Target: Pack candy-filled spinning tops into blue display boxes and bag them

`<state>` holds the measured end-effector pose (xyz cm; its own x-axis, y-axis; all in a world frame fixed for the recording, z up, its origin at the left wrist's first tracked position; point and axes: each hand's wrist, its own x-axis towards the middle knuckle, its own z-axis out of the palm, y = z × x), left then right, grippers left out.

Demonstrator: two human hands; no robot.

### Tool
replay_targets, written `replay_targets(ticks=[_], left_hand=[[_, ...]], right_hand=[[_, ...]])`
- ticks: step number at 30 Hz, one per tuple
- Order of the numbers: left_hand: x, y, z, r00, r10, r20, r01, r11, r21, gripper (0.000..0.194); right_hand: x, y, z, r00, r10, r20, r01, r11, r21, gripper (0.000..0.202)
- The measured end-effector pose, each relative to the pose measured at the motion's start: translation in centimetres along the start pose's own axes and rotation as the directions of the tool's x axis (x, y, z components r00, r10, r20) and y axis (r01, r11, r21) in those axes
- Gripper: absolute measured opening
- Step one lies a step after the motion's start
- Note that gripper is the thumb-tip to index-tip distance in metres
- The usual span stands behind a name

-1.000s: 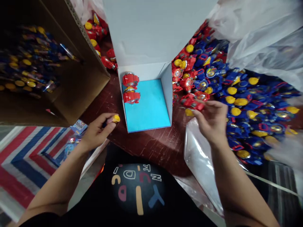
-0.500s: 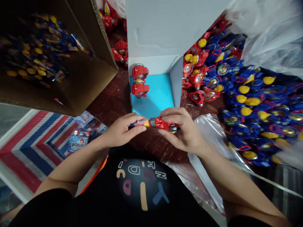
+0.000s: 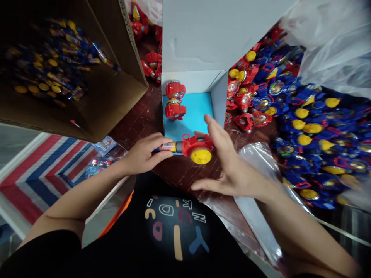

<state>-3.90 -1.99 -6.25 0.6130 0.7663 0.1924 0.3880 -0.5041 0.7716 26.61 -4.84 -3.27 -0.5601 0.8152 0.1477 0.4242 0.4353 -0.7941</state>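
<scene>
My left hand point(image 3: 147, 152) is closed around a labelled tube with a yellow end point(image 3: 168, 147). Joined to that tube is a red toy point(image 3: 189, 144) with a grey neck and a round yellow disc facing up. My right hand point(image 3: 228, 162) is open beside the red toy, thumb and fingers spread; whether a finger still touches its right edge I cannot tell. Just beyond the hands stands an open white box point(image 3: 218, 92) with a blue bottom. Two similar red toys point(image 3: 175, 110) sit along its left side.
A cardboard box point(image 3: 116, 104) at left contains many small labelled tubes point(image 3: 78, 50). On the right lie heaps of red toys point(image 3: 243, 100) and blue toys point(image 3: 313, 135), partly under clear plastic point(image 3: 327, 50). Small printed packs point(image 3: 104, 144) lie in a striped-lined container point(image 3: 34, 173).
My right hand has loosened from the red toy and spread its fingers. The toy has turned so its yellow disc faces up. My left hand has kept its grip on the tube.
</scene>
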Motion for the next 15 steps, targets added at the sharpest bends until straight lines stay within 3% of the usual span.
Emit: replay_targets(ticks=[3, 6, 8, 10, 11, 13, 15], left_hand=[[0.2, 0.5, -1.0, 0.976, -0.135, 0.170, 0.178, 0.945, -0.275, 0.024], [0.1, 1.5, -0.7, 0.950, -0.133, 0.284, 0.239, 0.893, -0.382, 0.029], [-0.1, 1.9, 0.1, 0.984, -0.057, 0.172, 0.104, 0.955, -0.278, 0.026], [-0.6, 1.6, 0.9, 0.996, 0.089, -0.031, -0.090, 0.996, -0.009, 0.021], [-0.8, 1.4, 1.2, 0.977, 0.186, -0.106, -0.170, 0.975, 0.144, 0.023], [-1.1, 0.7, 1.3, 0.928, 0.337, -0.158, -0.266, 0.898, 0.352, 0.032], [-1.0, 0.1, 0.7, 0.915, 0.377, -0.142, -0.297, 0.869, 0.395, 0.044]], right_hand=[[0.1, 0.8, -1.7, 0.992, -0.072, 0.103, 0.091, 0.976, -0.196, 0.041], [0.4, 1.1, -1.5, 0.979, -0.168, 0.116, 0.195, 0.940, -0.279, 0.031], [0.7, 0.6, -0.4, 0.984, -0.178, 0.012, 0.172, 0.926, -0.337, 0.036], [0.9, -0.2, 0.8, 0.992, -0.078, -0.099, 0.037, 0.930, -0.365, 0.062], [0.9, -0.7, 1.2, 0.991, 0.014, -0.134, -0.061, 0.936, -0.348, 0.074], [1.0, -1.4, 1.5, 0.973, 0.198, -0.116, -0.222, 0.940, -0.258, 0.084], [1.0, -1.5, 1.1, 0.958, 0.280, -0.063, -0.287, 0.940, -0.182, 0.083]])
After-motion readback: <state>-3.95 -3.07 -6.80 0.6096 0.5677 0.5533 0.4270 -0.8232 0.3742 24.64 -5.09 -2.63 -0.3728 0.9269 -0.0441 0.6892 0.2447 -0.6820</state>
